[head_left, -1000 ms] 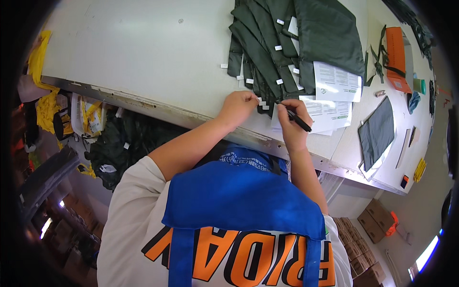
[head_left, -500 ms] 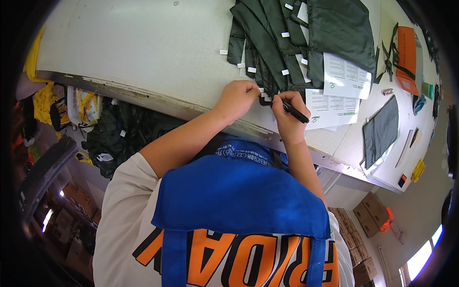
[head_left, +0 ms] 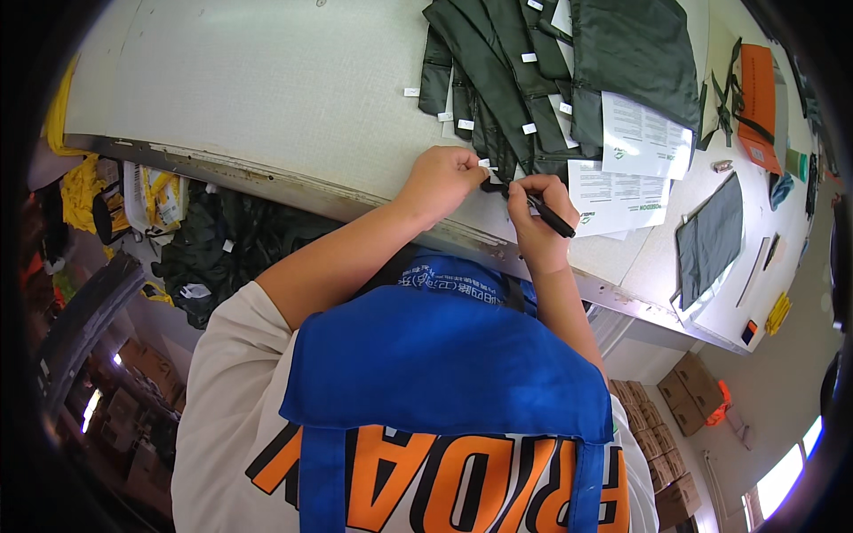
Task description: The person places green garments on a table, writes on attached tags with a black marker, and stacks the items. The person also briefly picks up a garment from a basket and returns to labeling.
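gripping a black pen (head_left: 542, 211) in the right hand (head_left: 533, 222) while the left hand (head_left: 444, 178) pinches a small white tag (head_left: 486, 165) on the fanned dark fabric strips (head_left: 484, 80) at the table edge (head_left: 267, 173), a loose pinch may let the tag slide and smear the mark.

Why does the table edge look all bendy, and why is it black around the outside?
Head view: the fisheye lens curves the grey metal table edge and leaves a black rim; bright glare sits at the lower right; the right hand with its black pen looks sharp.
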